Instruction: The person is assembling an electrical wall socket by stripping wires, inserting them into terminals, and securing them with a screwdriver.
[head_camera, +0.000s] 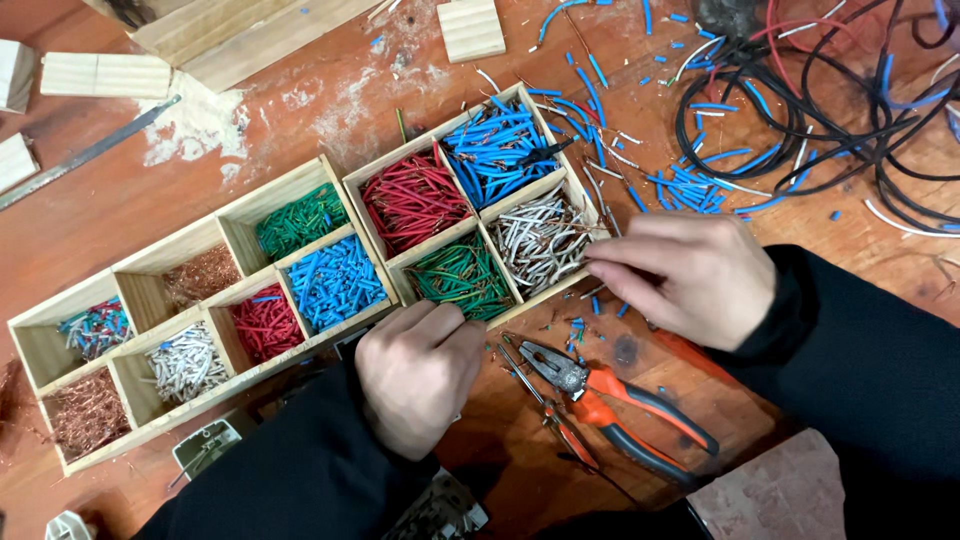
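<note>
My left hand (420, 375) is curled into a fist on the table, just in front of the compartment of green wire pieces (460, 275) in a small wooden box (393, 164). My right hand (685, 278) lies flat with its fingers stretched left. Its fingertips touch the box's right corner, beside the white wire pieces (540, 240). Whether those fingers pinch a piece is not visible. The box's back compartments hold red pieces (410, 200) and blue pieces (500, 150).
A longer wooden box (135, 262) at left holds several sorted wire colours and copper strands. Orange-handled pliers (600, 385) lie between my hands. Tangled cables (820, 100) and loose blue offcuts (690, 185) lie at the back right, with wood blocks (470, 28) and sawdust (200, 120) behind.
</note>
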